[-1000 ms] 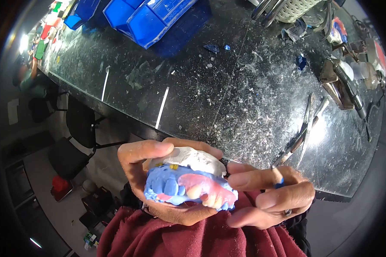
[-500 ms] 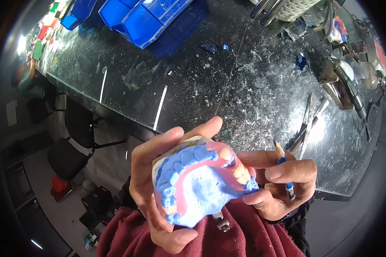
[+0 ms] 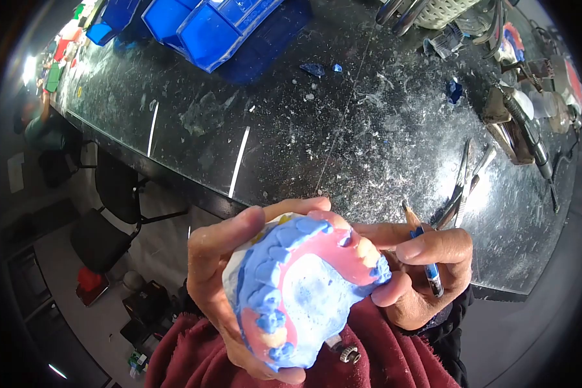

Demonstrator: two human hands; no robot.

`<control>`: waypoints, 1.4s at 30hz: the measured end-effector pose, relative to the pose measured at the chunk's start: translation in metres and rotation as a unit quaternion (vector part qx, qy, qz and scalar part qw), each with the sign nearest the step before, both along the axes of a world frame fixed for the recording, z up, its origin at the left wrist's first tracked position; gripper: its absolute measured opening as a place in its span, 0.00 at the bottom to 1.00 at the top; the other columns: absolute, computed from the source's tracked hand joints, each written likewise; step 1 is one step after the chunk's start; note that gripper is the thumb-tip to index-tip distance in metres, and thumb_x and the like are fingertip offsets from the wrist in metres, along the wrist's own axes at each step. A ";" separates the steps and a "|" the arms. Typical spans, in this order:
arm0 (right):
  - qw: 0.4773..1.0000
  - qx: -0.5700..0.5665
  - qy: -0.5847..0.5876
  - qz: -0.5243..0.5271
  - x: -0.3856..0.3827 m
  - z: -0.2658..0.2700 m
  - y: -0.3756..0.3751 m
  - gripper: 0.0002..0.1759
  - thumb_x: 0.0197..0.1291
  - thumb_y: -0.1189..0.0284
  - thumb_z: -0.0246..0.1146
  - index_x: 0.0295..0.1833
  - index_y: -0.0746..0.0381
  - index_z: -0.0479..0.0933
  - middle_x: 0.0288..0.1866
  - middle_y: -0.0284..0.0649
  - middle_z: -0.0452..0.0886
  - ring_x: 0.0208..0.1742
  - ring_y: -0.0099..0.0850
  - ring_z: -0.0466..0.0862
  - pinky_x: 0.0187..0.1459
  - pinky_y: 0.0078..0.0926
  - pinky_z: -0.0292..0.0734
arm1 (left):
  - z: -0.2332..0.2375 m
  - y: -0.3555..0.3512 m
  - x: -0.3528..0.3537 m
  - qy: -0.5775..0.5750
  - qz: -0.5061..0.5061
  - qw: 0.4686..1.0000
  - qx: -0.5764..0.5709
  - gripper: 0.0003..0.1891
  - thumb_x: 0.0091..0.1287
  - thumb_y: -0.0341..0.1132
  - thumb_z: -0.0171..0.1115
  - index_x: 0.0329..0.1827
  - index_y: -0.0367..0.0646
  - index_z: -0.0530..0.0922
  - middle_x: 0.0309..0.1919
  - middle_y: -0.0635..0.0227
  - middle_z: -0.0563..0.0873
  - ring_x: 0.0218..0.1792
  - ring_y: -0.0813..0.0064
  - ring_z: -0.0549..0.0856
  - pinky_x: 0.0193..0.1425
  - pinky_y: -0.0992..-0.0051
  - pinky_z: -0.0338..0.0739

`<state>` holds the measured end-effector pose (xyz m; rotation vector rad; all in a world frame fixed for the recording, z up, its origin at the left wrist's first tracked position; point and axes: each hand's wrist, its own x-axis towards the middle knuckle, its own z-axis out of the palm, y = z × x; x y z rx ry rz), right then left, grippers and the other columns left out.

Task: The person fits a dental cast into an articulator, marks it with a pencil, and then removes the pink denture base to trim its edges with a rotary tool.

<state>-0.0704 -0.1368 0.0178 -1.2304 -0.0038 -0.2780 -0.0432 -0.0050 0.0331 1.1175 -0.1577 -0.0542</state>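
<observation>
My left hand is wrapped round a dental model, gripping it from the left side and below. The model has blue teeth and palate, a pink denture base and a few cream-coloured denture teeth on its right side. Below it a metal screw piece sticks out. My right hand holds a blue pencil, tip pointing up, between bent fingers. Its index finger and thumb also touch the right end of the model.
Blue bins stand on the dusty black bench. Metal tools lie at the right, near a handpiece. White baskets are at the back. Beyond the left edge are a chair and another person.
The dental model has tilted and turned a little, showing more of its lower left end. Both hands have shifted slightly left with it; the pencil stays in my right hand.
</observation>
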 end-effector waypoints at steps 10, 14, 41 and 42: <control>0.996 0.069 0.050 0.038 -0.005 0.004 -0.003 0.17 0.51 0.80 0.63 0.47 0.71 0.68 0.38 0.52 0.80 0.52 0.48 0.76 0.57 0.43 0.67 | -0.005 0.003 0.014 0.065 -0.070 0.986 -0.135 0.48 0.30 0.45 0.81 0.52 0.36 0.58 0.43 0.49 0.74 0.42 0.61 0.80 0.46 0.66 0.77; 0.997 -0.025 0.045 0.062 -0.002 0.003 -0.012 0.19 0.47 0.78 0.66 0.46 0.69 0.71 0.40 0.50 0.81 0.48 0.42 0.79 0.52 0.38 0.72 | -0.019 0.005 0.021 0.088 -0.132 0.942 -0.294 0.44 0.33 0.38 0.80 0.52 0.39 0.59 0.45 0.52 0.74 0.46 0.61 0.78 0.49 0.60 0.77; 0.986 -0.147 -0.030 0.071 0.000 0.005 -0.007 0.22 0.33 0.66 0.72 0.40 0.57 0.80 0.33 0.35 0.73 0.26 0.22 0.78 0.22 0.17 0.76 | -0.010 0.017 0.013 0.395 -0.177 0.817 -0.380 0.42 0.32 0.48 0.79 0.49 0.42 0.63 0.46 0.57 0.76 0.48 0.61 0.78 0.52 0.62 0.76; 0.988 -0.140 -0.042 0.058 -0.001 0.002 -0.004 0.22 0.32 0.66 0.72 0.39 0.56 0.81 0.32 0.34 0.73 0.26 0.22 0.78 0.22 0.16 0.76 | -0.012 0.018 0.013 0.400 -0.187 0.818 -0.370 0.43 0.31 0.50 0.79 0.47 0.42 0.63 0.46 0.61 0.76 0.48 0.65 0.79 0.53 0.65 0.76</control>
